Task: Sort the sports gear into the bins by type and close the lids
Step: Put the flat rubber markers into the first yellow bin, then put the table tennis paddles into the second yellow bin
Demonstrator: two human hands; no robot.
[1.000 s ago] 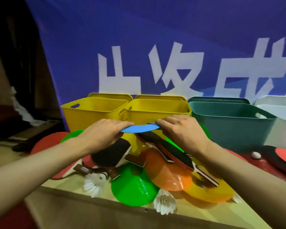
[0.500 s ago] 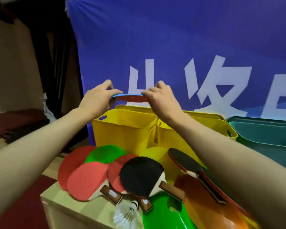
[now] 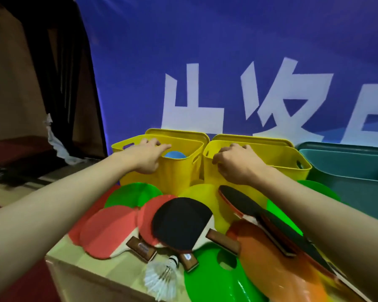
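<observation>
From the head camera, the blue disc (image 3: 175,154) lies inside the left yellow bin (image 3: 179,171), low against its far wall, only its upper part showing over the near rim. The left hand (image 3: 147,156) reaches over that bin's near-left rim, palm down, fingers spread loosely and holding nothing; its fingertips sit just beside the disc without clearly touching it. The right hand (image 3: 238,163) hangs over the near rim of the right yellow bin (image 3: 277,164), fingers curled under, empty as far as can be seen. The two yellow bins stand side by side, almost touching, each with a yellow lid (image 3: 177,132) propped upright behind it. A dark green bin (image 3: 354,168) stands to the right of them.

In front of the bins the wooden table (image 3: 92,267) is crowded. A black-faced paddle (image 3: 181,223) lies on top of red paddles (image 3: 109,232), their handles pointing toward the camera. A second dark paddle (image 3: 244,203) lies tilted under the right forearm. Flat green (image 3: 133,195), yellow and orange (image 3: 277,264) cone markers overlap beneath the paddles, and a glossy green one (image 3: 218,282) lies at the near edge. A white shuttlecock (image 3: 162,277) rests just beside it, cork end up.

Behind the bins hangs a blue banner (image 3: 205,51) with large white characters. To the left are a dark curtain (image 3: 59,68), a tan wall and a red floor
</observation>
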